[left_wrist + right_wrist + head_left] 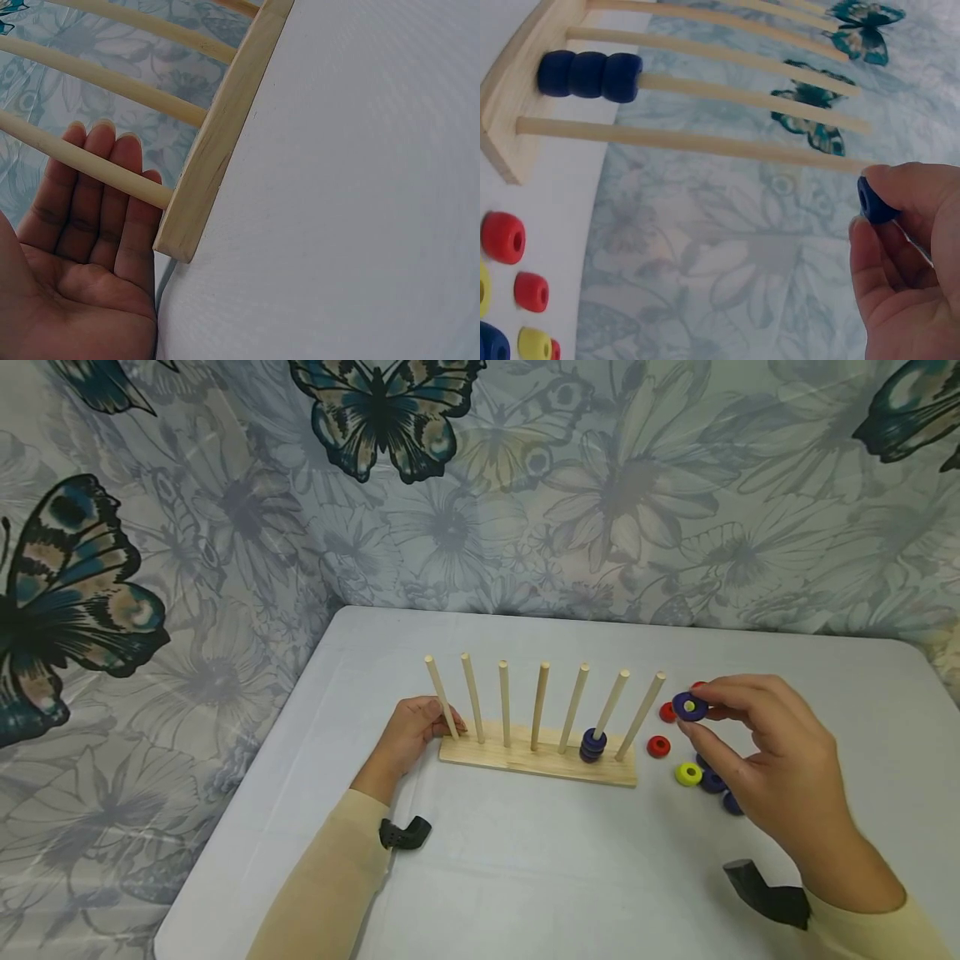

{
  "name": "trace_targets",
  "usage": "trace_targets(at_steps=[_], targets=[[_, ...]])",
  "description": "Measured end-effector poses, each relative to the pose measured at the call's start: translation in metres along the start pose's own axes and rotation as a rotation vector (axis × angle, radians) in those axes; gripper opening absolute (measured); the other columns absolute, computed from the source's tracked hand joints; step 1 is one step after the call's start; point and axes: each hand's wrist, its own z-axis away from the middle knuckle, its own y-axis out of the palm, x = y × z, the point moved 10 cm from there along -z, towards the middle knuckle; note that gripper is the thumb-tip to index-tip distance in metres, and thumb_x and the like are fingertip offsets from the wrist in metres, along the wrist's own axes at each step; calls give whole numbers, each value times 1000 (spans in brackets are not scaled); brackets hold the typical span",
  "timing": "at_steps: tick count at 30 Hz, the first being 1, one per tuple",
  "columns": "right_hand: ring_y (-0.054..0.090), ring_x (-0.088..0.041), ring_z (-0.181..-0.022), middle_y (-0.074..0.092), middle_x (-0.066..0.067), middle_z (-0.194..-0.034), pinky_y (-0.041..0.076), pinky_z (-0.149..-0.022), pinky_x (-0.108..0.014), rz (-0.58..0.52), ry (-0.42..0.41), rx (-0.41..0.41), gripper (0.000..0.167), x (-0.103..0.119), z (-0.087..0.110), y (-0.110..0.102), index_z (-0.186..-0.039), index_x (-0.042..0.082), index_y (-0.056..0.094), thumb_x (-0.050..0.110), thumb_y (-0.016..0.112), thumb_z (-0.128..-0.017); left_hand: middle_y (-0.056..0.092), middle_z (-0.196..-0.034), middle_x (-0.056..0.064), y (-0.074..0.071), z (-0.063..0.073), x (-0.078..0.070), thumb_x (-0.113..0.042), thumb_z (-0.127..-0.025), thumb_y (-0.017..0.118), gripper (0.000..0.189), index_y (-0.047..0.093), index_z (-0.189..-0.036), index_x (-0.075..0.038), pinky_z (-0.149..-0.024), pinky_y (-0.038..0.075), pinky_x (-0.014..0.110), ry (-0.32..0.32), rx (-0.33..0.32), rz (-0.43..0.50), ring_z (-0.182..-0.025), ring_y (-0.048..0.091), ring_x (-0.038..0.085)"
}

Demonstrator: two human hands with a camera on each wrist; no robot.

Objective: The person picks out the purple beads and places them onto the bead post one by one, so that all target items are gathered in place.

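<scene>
A blue ring (878, 205) is held beside a seven-peg wooden stand (549, 764).

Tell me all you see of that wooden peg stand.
The peg stand looks like pale grained wood: a rectangular board on the white table with seven upright pegs in a row. Three blue rings sit on the second peg from the right; the others are bare. The left hand is at its left end; contact is unclear.
</scene>
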Motion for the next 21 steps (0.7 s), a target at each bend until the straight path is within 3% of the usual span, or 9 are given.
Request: trace_targets(at_steps=[9,13,18,21], targets=[[58,1,-108,71,-24,-106,46,-95,-10,-81,-114,-77,73,28,-17,-2,-107,-14,72,58,62,-109,78,-93,7,-1,0,1,-67,-93,73,95,63,-100,27,-84,63,31,6,2,-16,-88,76,18],[58,-1,-110,71,-23,-109,47,-94,-11,-91,-109,-56,72,30,-22,2,-110,-14,72,57,62,-110,78,-93,7,-1,0,0,-67,-93,73,95,63,-100,26,-85,63,32,8,5,-15,-89,77,18],[59,-2,-109,71,-21,-112,46,-92,-14,-109,-101,-37,68,26,-25,10,-113,-12,73,55,63,-110,78,-93,9,-2,0,2,-68,-91,74,84,71,-96,17,-84,64,32,-10,-4,-6,-89,77,18],[60,-2,-108,71,-21,-112,47,-92,-14,-128,-113,-43,67,26,-26,12,-113,-12,74,54,64,-109,78,-93,9,-3,0,3,-68,-91,75,87,70,-96,18,-83,64,32,-19,-10,-5,-88,76,19]])
